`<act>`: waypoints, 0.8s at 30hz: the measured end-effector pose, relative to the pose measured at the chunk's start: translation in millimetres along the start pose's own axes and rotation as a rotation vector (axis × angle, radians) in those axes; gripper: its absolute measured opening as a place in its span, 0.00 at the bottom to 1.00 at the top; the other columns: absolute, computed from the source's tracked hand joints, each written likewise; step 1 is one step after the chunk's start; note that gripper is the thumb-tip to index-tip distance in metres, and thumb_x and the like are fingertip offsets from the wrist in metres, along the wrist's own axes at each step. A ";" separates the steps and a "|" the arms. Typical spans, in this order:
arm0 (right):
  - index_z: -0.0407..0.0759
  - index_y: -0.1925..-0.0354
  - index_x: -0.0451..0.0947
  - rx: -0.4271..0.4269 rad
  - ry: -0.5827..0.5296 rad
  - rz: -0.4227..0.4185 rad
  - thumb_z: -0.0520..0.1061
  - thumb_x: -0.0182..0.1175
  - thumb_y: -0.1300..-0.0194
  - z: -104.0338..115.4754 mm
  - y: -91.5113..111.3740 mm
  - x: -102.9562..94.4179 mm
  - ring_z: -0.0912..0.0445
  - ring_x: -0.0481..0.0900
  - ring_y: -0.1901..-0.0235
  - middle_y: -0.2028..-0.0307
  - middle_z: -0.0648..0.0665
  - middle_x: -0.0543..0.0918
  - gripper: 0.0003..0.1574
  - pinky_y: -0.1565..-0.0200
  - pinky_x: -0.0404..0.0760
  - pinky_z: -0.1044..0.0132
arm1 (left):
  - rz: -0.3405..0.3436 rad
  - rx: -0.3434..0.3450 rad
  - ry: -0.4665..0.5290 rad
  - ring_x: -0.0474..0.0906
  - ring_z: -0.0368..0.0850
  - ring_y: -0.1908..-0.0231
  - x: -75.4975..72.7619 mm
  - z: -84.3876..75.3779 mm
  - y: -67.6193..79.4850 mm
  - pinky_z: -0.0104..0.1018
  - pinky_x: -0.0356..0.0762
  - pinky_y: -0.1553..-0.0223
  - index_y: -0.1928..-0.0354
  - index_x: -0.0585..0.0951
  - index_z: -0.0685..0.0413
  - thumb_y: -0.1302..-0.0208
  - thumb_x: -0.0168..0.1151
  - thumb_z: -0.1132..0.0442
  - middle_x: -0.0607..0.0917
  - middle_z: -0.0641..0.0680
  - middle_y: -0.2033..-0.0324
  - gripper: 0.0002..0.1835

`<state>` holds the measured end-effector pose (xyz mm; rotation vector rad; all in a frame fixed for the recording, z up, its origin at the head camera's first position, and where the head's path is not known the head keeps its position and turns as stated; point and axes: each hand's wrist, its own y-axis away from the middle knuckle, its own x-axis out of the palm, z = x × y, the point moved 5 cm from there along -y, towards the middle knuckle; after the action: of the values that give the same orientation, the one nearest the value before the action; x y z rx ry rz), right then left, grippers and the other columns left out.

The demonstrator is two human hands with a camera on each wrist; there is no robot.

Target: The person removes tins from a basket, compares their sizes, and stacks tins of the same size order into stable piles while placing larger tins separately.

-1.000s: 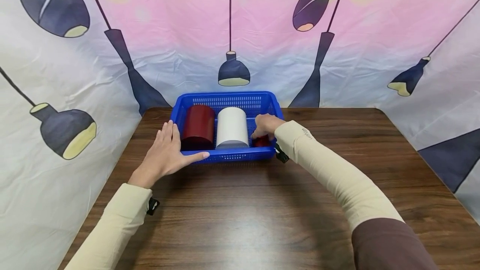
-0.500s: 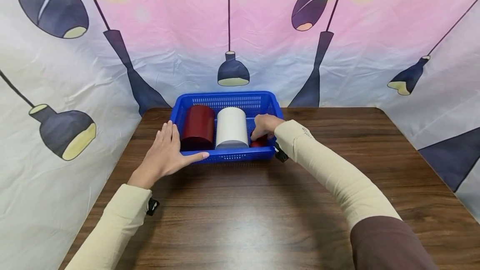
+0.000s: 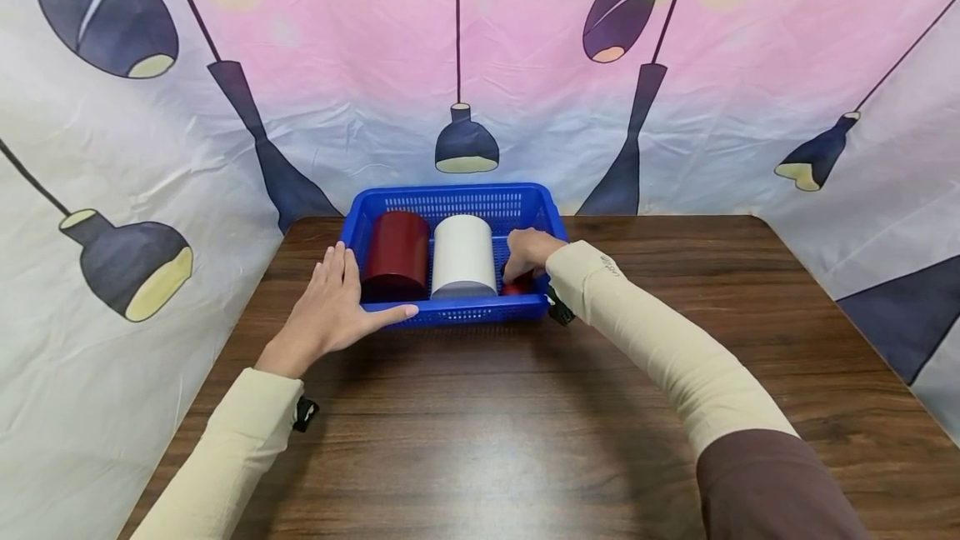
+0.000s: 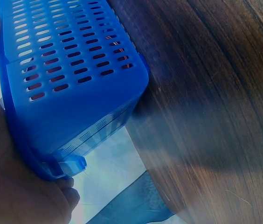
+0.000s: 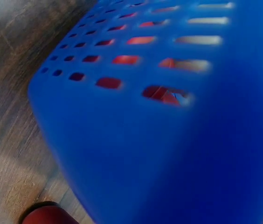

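In the head view, a blue plastic basket [image 3: 465,312] with slotted walls stands near the table's back edge. A dark red half-cylinder block [image 3: 399,248] lies inside at the left, a white half-cylinder block [image 3: 463,250] beside it. My left hand [image 3: 322,307] rests on the basket's front left corner, fingers straight and thumb along the front rim. My right hand [image 3: 527,251] reaches into the basket's right end, its curled fingers holding a small red object [image 3: 517,287]. Most of that object is hidden; red shows through the slots in the right wrist view.
The basket stands on a brown wooden table [image 3: 465,423]. Behind it hangs a cloth backdrop [image 3: 375,107] printed with lamps. In the right wrist view, a dark red rounded thing [image 5: 50,215] shows at the lower left; its kind is unclear.
My right hand has shifted very slightly to the left inside the basket, and a little more of the red object's near end shows. The left hand stays still.
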<state>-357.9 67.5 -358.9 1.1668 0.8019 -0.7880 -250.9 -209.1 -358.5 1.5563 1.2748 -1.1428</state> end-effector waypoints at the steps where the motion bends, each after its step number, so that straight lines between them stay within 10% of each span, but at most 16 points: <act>1: 0.39 0.53 0.73 0.000 -0.007 -0.008 0.48 0.69 0.39 -0.3 0.4 -0.9 0.55 0.76 0.76 0.68 0.44 0.75 0.22 0.71 0.82 0.64 | -0.001 0.001 0.001 0.29 0.72 0.24 0.0 -0.3 -0.2 0.65 0.34 0.26 0.24 0.40 0.75 0.47 0.50 0.15 0.35 0.73 0.23 0.75; 24: 0.38 0.56 0.69 -0.102 -0.083 -0.189 0.51 0.75 0.43 -1.3 33.3 -50.6 0.52 0.70 0.70 0.65 0.42 0.71 0.29 0.70 0.71 0.62 | 0.010 0.003 0.004 0.28 0.71 0.24 -1.2 -0.9 0.2 0.65 0.33 0.26 0.24 0.39 0.76 0.48 0.50 0.15 0.33 0.73 0.23 0.75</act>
<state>-354.4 81.4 -300.0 0.9706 0.8814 -0.9350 -250.7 -208.6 -357.1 1.5667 1.2667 -1.1364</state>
